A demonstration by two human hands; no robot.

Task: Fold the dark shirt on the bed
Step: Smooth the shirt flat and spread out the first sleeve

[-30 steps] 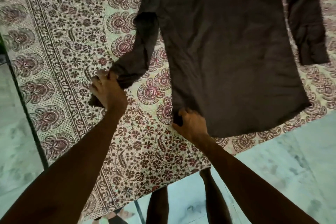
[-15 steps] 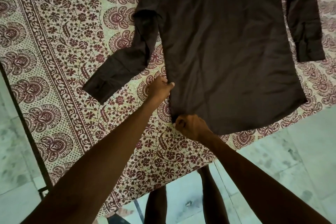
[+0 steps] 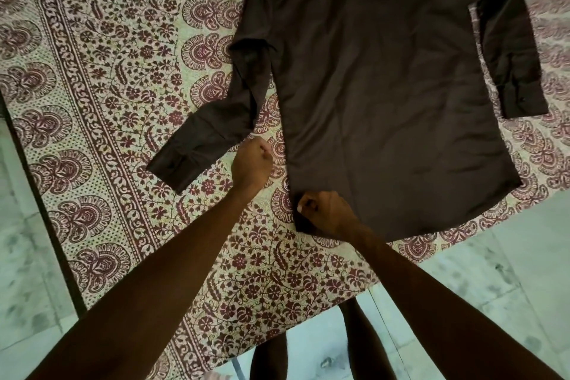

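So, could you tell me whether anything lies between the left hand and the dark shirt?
Nothing visible does. The left hand is closed over bare bedsheet, between the sleeve and the dark shirt.

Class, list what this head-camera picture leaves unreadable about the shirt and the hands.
- Dark shirt collar: cut off by the head view's top edge.
- Hem corner: covered by the right hand, so the grip is unclear.
- Left hand: fist closed; whether it holds anything is hidden.
- Front or back up: untellable.

Bare forearms [image 3: 172, 284], no sleeves; bare legs [image 3: 367, 345] below
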